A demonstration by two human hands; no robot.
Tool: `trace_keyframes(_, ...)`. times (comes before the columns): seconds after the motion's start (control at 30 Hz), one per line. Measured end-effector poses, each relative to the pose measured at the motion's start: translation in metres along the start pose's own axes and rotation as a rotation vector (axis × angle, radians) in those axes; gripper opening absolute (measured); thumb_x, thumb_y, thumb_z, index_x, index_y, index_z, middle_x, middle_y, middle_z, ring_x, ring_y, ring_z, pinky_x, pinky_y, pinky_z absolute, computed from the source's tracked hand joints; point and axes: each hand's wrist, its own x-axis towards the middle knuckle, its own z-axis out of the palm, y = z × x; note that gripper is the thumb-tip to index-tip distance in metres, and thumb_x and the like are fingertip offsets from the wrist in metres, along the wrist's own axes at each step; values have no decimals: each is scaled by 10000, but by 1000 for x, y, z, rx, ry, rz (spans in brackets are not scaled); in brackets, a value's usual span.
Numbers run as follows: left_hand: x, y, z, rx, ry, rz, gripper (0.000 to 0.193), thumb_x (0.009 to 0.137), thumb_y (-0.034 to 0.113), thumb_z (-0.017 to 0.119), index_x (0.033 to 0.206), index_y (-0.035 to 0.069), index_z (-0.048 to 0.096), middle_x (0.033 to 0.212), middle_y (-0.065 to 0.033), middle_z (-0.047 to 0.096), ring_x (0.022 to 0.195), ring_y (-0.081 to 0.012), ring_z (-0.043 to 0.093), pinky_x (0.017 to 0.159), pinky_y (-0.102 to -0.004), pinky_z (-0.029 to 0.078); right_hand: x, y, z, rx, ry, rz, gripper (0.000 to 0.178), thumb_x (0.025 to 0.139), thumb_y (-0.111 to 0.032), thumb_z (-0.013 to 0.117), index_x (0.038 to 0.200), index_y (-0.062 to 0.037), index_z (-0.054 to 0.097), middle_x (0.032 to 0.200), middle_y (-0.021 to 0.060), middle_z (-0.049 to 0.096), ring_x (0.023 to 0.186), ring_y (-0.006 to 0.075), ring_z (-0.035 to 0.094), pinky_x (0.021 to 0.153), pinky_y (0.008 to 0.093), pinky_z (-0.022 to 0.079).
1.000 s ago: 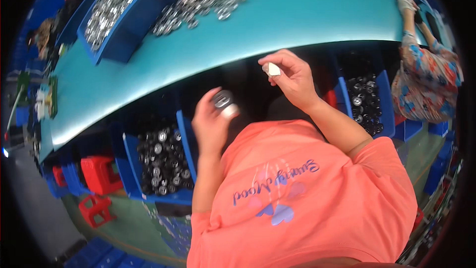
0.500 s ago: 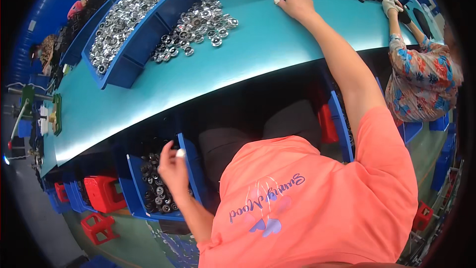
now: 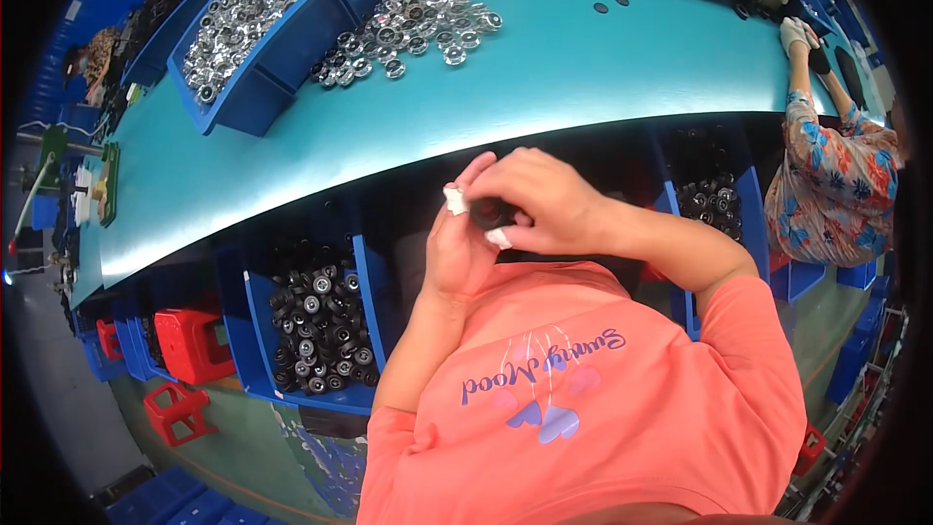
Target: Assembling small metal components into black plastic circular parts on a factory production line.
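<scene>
1. 2 hands meet at chest height: right hand (image 3: 544, 209) pinches a small black round part (image 3: 489, 213) from above.
2. Left hand (image 3: 459, 255), just beside, closes on a white piece (image 3: 455, 199) beside that part.
3. Farther, the blue bin of black parts (image 3: 311, 316) lies lower left, under the teal worktop (image 3: 544, 87).

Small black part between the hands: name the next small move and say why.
Probably keep both hands together and finish rubbing the small black part with the white bit. The left hand and right hand pinch it over the lap, short of the blue bin of black parts.
</scene>
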Motion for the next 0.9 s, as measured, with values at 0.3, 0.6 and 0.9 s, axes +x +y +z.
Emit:
trace_keyframes(0.3, -16, 1, -47, -203, -38, 10, 513, 1087, 471, 375, 1310, 45, 553, 1084, -154, 581, 852, -226, 544, 729, -365, 463, 79, 95, -40, -401, 379, -11, 304, 867, -151, 720, 1163, -89, 689, 1050, 116, 640, 953, 294, 663, 848, 396, 554)
trace_keyframes(0.6, -20, 3, -41, -250, -106, -15, 472, 1032, 305, 473, 1394, 5, 512, 1178, -179, 569, 939, -255, 567, 841, -394, 506, 87, 106, -29, -462, 299, 172, 300, 893, -148, 706, 1186, -87, 686, 1075, 90, 649, 945, 232, 654, 844, 350, 534)
trace_keyframes(0.9, -18, -2, -55, -240, -93, 34, 446, 1078, 346, 457, 1399, 42, 512, 1210, -194, 557, 968, -265, 582, 879, -418, 539, 40, 64, -36, 175, 383, 193, 336, 905, -122, 728, 1229, -63, 657, 1054, 42, 692, 884, 135, 690, 803, 291, 547)
